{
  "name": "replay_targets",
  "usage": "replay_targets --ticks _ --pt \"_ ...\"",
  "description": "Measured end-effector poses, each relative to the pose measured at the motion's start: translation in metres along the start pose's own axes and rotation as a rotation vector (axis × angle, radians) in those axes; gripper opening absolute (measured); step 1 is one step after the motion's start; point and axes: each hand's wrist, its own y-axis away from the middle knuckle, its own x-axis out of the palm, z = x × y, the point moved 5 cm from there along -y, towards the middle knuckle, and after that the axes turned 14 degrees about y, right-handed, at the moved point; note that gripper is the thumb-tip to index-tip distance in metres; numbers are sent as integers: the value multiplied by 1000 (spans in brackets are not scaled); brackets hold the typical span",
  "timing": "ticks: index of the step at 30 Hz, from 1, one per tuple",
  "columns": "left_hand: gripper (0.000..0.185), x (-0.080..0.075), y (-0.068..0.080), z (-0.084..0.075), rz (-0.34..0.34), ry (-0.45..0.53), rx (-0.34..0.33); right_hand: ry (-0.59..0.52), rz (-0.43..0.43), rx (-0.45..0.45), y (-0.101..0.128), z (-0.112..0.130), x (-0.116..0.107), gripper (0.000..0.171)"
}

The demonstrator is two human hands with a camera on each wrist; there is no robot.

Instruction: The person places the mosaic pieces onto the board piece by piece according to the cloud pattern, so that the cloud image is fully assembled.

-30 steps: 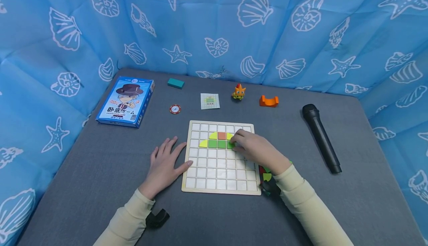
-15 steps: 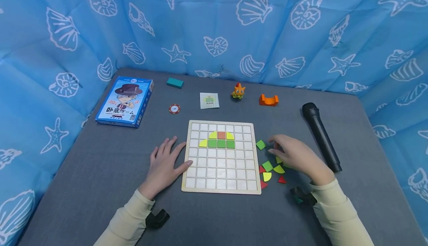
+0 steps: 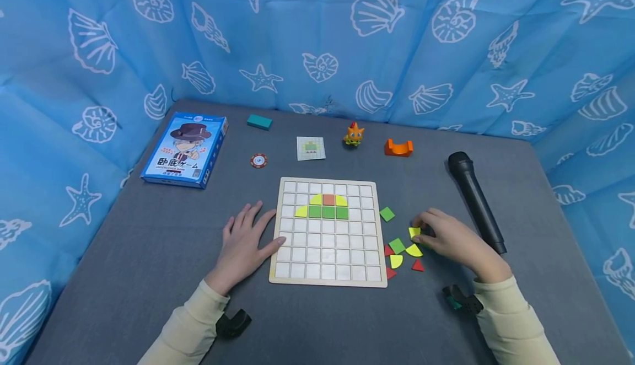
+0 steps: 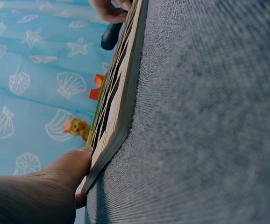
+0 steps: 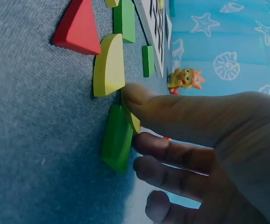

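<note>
A square white grid board (image 3: pixel 312 257) lies on the table, bearing several yellow and green pieces and one orange-red square (image 3: pixel 328 199) in its upper part. My left hand (image 3: pixel 244 243) is spread flat at the board's left edge, its thumb resting on the rim. Right of the board, my right hand (image 3: pixel 448 241) pinches a yellow quarter-round piece (image 5: pixel 135 123) between thumb and index finger. Around it lie a green piece (image 5: pixel 117 140), another yellow quarter-round piece (image 5: pixel 110 67), a red triangle (image 3: pixel 418 266) and green squares (image 3: pixel 397 246).
Behind the board are a pattern card (image 3: pixel 311 149), a poker chip (image 3: pixel 258 160), a teal block (image 3: pixel 259 122), a small orange toy figure (image 3: pixel 354 134) and an orange arch block (image 3: pixel 398 148). A blue game box (image 3: pixel 184 150) stands left, a black microphone (image 3: pixel 476 202) right.
My right hand has left the green square on the board, moved right to the loose pieces and now pinches a yellow one. The left hand stays in place.
</note>
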Motion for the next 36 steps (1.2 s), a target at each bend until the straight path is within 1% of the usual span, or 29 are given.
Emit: replay_targets --ticks 6,11,16,19,25,33,36 --pt "68 1 -1 0 7 -3 -8 -56 -33 6 -2 3 -1 27" --pt "69 0 -1 0 12 -9 -14 -89 -28 21 -4 1 2 30" --pt "68 0 -1 -1 9 -5 -14 -119 -29 75 -7 -3 4 31" --pt "68 -1 -1 -1 8 -3 -13 -112 -45 98 -8 -3 6 28" --pt "69 0 -1 -1 8 -8 -13 -131 -62 100 -12 2 6 20" --pt "69 1 -1 1 6 -10 -12 -211 -5 119 -15 4 10 17" --pt "69 1 -2 1 2 -8 -9 -242 -16 99 -15 4 11 13"
